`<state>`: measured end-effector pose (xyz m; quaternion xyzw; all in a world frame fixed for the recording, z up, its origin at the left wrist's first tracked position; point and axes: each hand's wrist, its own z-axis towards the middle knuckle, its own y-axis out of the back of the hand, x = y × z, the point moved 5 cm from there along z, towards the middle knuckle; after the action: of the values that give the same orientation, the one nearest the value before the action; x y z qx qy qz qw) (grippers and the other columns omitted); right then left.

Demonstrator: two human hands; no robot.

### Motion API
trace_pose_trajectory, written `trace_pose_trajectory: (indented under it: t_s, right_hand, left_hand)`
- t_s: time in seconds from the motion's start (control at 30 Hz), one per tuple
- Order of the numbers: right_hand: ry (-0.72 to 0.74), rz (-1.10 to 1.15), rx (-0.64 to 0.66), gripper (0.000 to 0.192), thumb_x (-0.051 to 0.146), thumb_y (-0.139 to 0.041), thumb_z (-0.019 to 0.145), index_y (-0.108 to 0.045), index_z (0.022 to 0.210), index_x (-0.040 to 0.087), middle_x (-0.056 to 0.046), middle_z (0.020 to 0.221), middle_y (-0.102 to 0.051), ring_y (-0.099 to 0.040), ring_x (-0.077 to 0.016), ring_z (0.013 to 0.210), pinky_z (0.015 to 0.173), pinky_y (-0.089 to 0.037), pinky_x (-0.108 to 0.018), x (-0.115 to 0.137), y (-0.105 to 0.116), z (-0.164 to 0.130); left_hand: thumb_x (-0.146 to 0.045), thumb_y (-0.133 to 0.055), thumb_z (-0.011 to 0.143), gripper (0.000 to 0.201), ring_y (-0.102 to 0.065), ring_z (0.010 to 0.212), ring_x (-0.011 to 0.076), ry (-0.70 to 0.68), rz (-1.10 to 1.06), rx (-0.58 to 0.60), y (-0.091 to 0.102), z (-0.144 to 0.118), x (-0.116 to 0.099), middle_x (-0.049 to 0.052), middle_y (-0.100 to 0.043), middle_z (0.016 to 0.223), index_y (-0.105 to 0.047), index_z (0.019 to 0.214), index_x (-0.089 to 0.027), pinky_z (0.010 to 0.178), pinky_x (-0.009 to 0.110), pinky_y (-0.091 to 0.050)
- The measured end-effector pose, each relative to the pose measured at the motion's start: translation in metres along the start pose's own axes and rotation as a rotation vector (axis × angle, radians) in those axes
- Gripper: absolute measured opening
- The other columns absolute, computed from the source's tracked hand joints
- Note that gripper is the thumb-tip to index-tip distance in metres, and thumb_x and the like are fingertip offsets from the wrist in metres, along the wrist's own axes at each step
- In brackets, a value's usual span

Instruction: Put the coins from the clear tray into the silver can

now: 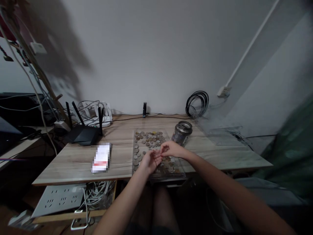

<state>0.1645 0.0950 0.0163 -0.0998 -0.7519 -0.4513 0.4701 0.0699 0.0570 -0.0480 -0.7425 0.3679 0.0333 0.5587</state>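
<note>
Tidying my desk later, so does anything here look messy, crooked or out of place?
The clear tray of coins juts past the table's front edge, under both hands. A power strip and loose cables sit tangled below.

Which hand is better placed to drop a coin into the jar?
Probably the right hand: it hovers over the coins just beside the jar, while the left hand sits farther from it.
</note>
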Motion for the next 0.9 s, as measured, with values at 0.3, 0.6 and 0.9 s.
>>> trace_pose_trajectory:
  t_s: [0.3, 0.6, 0.9]
  right_hand:
    - [0.062, 0.054, -0.584, 0.02, 0.029, -0.065, 0.055, -0.062, 0.067, 0.013, -0.004, 0.061, -0.063, -0.058, -0.0141, 0.056, 0.053, -0.045, -0.024, 0.008, 0.057, 0.007]
    - [-0.34, -0.561, -1.055, 0.017, 0.026, -0.061, 0.059, -0.068, 0.072, 0.018, -0.005, 0.071, -0.067, -0.058, -0.0166, 0.064, 0.055, -0.04, -0.024, -0.026, 0.186, -0.035]
    - [-0.05, -0.797, -0.891, 0.029, 0.03, -0.043, 0.081, -0.064, 0.097, 0.019, -0.007, 0.095, -0.063, -0.053, -0.0184, 0.089, 0.074, -0.038, -0.027, 0.032, 0.103, -0.031]
  left_hand:
    - [-0.001, -0.037, 0.074, 0.024, -0.063, 0.076, 0.0147, -0.077, -0.035, -0.02, -0.002, -0.002, -0.004, 0.013, -0.064, 0.083, -0.057, 0.088, -0.006, 0.069, 0.022, -0.05]
    - [0.006, -0.043, 0.071, 0.03, -0.061, 0.09, 0.0165, -0.196, -0.058, -0.117, 0.007, -0.002, -0.009, 0.015, -0.062, 0.097, -0.058, 0.094, -0.007, 0.068, 0.018, -0.052]
    - [-0.009, -0.042, 0.079, 0.016, -0.063, 0.082, 0.0166, -0.185, -0.094, -0.108, 0.007, 0.0, -0.009, 0.014, -0.064, 0.09, -0.058, 0.083, -0.008, 0.065, 0.022, -0.051]
